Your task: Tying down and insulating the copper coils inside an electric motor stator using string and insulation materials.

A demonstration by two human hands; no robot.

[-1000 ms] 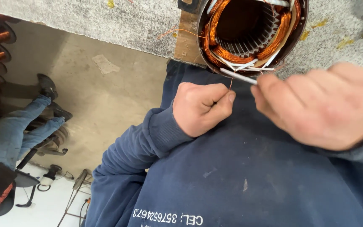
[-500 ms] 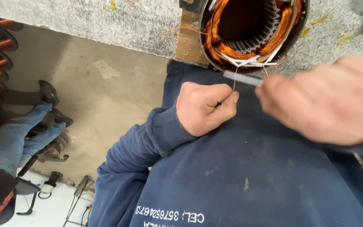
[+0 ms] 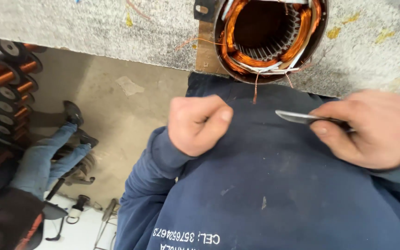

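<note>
A round motor stator (image 3: 269,39) with copper windings sits at the near edge of a speckled grey bench (image 3: 93,25). Thin copper wire ends (image 3: 255,90) hang from its lower rim over my dark blue sweatshirt. My left hand (image 3: 197,124) is a closed fist just below and left of the stator, thumb pressed against the forefinger, with nothing visible in it. My right hand (image 3: 371,128) is to the right, gripping a small knife (image 3: 297,117) whose blade points left toward the hanging wire without touching it.
Spools of copper wire (image 3: 10,78) are stacked at the far left. Another person in jeans (image 3: 47,153) is low on the concrete floor beside them. Hand tools (image 3: 75,208) lie on a white surface at the bottom left.
My right hand has drawn the knife down and to the right, away from the stator's rim and the wire. My left fist has stayed in about the same place.
</note>
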